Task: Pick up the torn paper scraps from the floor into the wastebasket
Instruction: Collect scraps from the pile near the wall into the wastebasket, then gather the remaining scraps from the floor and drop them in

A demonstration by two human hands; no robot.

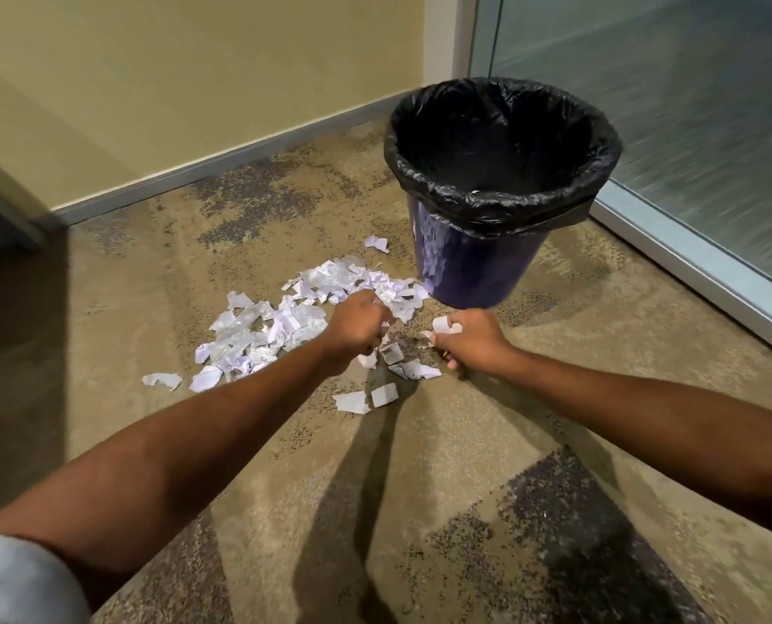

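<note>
Head view caught my left hand [357, 326] curled round torn paper scraps [280, 324] on the carpet [420, 488] — gathering a bunch at once — while my right hand [469, 340] pinched one white scrap [442, 324], the bag-lined wastebasket [501, 213] standing just beyond for a short toss.

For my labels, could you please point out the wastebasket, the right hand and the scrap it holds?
wastebasket [478, 272], head view, purple side wall.
right hand [476, 337], head view, its back.
held scrap [441, 325], head view, white face.
</note>
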